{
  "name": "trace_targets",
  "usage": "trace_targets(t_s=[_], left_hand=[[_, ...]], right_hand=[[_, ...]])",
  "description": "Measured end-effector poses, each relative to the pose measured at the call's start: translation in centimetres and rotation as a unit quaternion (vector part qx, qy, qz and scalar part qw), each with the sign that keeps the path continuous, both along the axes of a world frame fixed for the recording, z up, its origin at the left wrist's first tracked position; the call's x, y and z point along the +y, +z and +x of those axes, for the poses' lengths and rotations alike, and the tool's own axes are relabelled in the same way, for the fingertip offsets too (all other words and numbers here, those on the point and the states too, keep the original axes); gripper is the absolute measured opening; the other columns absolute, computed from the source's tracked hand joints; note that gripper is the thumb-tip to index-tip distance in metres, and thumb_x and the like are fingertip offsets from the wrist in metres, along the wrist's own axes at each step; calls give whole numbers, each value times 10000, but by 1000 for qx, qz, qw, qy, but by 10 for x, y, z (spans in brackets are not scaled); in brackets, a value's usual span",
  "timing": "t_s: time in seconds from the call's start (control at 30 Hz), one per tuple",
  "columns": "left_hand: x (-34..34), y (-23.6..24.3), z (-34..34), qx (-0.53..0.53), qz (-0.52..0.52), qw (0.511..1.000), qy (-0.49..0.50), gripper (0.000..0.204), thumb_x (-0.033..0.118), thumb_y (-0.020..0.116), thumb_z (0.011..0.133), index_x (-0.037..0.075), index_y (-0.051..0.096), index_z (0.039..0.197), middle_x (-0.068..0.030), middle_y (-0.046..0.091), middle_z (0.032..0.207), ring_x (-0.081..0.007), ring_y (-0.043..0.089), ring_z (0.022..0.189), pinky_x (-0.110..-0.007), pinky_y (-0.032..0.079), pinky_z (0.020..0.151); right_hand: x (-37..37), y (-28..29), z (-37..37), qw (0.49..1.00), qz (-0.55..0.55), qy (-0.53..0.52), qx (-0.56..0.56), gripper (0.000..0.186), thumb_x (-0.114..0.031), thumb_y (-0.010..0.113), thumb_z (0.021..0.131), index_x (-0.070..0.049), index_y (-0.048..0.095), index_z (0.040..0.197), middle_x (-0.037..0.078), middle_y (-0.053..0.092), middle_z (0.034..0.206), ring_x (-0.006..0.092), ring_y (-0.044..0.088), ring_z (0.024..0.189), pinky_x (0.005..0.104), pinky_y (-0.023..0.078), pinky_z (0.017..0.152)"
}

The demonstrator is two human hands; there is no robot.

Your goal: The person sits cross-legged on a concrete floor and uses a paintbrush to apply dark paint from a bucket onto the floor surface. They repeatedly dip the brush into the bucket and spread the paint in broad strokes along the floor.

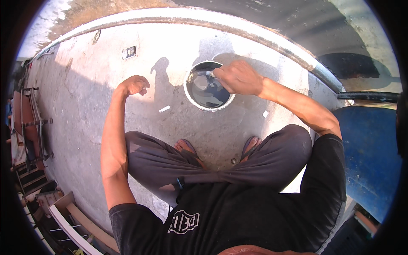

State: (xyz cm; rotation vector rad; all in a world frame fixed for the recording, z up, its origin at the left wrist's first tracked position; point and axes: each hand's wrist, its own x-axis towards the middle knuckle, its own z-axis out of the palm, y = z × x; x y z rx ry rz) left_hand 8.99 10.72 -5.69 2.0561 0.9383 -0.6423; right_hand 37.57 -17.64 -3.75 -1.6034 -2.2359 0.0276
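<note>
A round white-rimmed bucket [209,100] stands on the concrete ground, holding dark, shiny liquid. My right hand [240,76] is closed over the bucket's right part, gripping a pale, narrow tool [209,73] that extends over the liquid; its far end is hard to make out. My left hand [135,85] hangs in the air left of the bucket, fingers loosely bent and apart, with nothing visible in them. Small white scraps [164,109] lie on the ground on either side of the bucket.
A long pale pipe [272,38] curves behind the bucket, meeting a black pipe [369,97] at right. A small dark-and-light rectangular item [129,52] lies at back left. A blue surface [369,157] fills the right side. Frames and boards [63,221] are piled along the left.
</note>
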Motion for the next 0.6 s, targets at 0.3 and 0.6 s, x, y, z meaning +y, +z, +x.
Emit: trace_targets(t_s=[0.3, 0.6], left_hand=[[-6, 5, 2, 8, 0, 1000, 22, 369, 123, 514, 771, -38, 665, 1066, -189, 707, 959, -227, 702, 867, -319, 533, 803], [-12, 9, 10, 3, 20, 1000, -8, 367, 118, 525, 766, -28, 673, 1069, -176, 706, 990, -235, 696, 895, -334, 526, 827]], right_hand=[[-14, 17, -4, 996, 13, -70, 54, 107, -89, 610, 839, 3, 587, 787, 138, 568, 587, 299, 569, 485, 408, 429, 484], [-4, 25, -1, 813, -359, -189, 418, 183, -91, 574, 851, 73, 644, 888, 127, 696, 716, 182, 704, 630, 301, 492, 507]])
